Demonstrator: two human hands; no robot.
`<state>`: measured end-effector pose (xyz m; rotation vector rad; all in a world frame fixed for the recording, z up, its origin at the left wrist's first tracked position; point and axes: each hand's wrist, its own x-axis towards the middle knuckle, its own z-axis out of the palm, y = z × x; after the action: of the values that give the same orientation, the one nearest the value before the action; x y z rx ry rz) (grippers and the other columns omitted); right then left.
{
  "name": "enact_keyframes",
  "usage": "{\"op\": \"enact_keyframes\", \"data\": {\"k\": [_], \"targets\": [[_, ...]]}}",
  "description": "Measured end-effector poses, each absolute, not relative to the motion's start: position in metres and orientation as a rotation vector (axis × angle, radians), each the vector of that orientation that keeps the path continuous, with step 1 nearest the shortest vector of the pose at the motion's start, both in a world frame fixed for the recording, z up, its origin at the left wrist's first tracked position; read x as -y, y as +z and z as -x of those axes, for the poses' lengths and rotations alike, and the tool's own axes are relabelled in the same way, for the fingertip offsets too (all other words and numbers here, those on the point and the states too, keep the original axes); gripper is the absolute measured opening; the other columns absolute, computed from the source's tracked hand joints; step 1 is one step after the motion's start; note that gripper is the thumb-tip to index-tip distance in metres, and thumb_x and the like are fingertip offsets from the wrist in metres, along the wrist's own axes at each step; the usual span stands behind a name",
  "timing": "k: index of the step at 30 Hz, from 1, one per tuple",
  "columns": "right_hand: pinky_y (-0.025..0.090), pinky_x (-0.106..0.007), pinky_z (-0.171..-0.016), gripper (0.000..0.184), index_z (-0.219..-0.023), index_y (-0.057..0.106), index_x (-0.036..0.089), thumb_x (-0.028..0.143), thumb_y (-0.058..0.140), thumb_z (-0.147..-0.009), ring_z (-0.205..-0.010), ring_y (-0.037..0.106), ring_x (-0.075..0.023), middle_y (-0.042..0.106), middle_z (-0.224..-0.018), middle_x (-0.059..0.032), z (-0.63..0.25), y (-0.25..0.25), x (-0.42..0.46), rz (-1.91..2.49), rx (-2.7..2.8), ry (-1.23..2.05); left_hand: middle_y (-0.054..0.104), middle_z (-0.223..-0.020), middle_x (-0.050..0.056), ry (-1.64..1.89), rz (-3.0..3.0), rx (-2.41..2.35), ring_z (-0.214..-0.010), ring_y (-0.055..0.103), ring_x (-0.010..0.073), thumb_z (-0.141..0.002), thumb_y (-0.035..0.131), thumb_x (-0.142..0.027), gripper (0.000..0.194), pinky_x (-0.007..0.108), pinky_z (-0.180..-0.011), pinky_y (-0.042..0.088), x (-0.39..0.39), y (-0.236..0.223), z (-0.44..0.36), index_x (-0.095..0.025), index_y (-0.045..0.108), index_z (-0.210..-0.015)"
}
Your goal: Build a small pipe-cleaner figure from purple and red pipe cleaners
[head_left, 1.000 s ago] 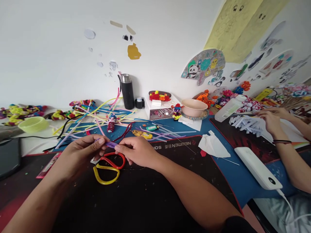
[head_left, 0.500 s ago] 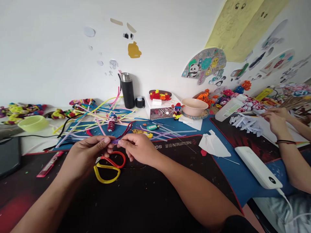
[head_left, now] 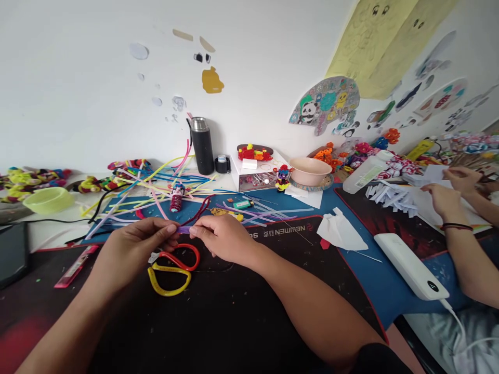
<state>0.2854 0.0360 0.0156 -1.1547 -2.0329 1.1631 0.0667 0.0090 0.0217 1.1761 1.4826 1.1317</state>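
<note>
A short purple pipe cleaner is stretched between my two hands above the black desk mat. My left hand pinches its left end between thumb and fingers. The other end is pinched by my right hand. Right below them lie scissors with one red and one yellow handle; my left hand hides most of their blades. Behind the hands stands a small pipe-cleaner figure with a dark red body. More purple pipe cleaners lie loose to the right, near a green lighter.
Colourful pipe cleaners spread behind, by a black thermos. A pink bowl, a crumpled tissue and a white power bank are on the right. At far right, another person's hands handle paper strips. A red-pink case lies left.
My hands have drawn slightly apart, so more of the purple pipe cleaner shows between them. The view has shifted a little, and the other person's hands have moved with the paper.
</note>
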Motion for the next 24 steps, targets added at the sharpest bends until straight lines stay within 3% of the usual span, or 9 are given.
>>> {"op": "enact_keyframes", "data": {"k": [7,14,24], "targets": [[0.046,-0.027,-0.069,0.025,-0.094,0.073,0.021,0.036,0.061,-0.110,-0.054,0.062,-0.0116,0.062,-0.061,0.0058,-0.290,0.013,-0.041,1.038,1.950,1.225,0.080,-0.069,0.008,1.209,-1.153,-1.460,-0.062,0.074,0.0233,-0.046,0.100,-0.073,0.061,0.031,-0.059,0.061,-0.009,0.017,-0.065,-0.022,0.084,-0.076],[0.045,-0.026,-0.073,0.028,-0.088,0.073,0.020,0.032,0.060,-0.110,-0.058,0.062,-0.0121,0.061,-0.056,0.0062,-0.292,0.012,-0.043,1.023,2.013,1.089,0.080,-0.068,0.007,1.169,-1.173,-1.466,-0.063,0.074,0.0203,-0.047,0.099,-0.075,0.063,0.027,-0.060,0.061,-0.009,0.015,-0.063,-0.021,0.083,-0.076],[0.046,-0.024,-0.060,0.025,-0.097,0.072,0.019,0.042,0.066,-0.106,-0.049,0.060,-0.0095,0.061,-0.059,0.0071,-0.291,0.010,-0.043,0.991,1.767,1.346,0.082,-0.072,0.004,1.325,-1.056,-1.437,-0.064,0.075,0.0167,-0.047,0.104,-0.065,0.060,0.024,-0.065,0.063,-0.008,0.010,-0.068,-0.021,0.084,-0.082]]}}
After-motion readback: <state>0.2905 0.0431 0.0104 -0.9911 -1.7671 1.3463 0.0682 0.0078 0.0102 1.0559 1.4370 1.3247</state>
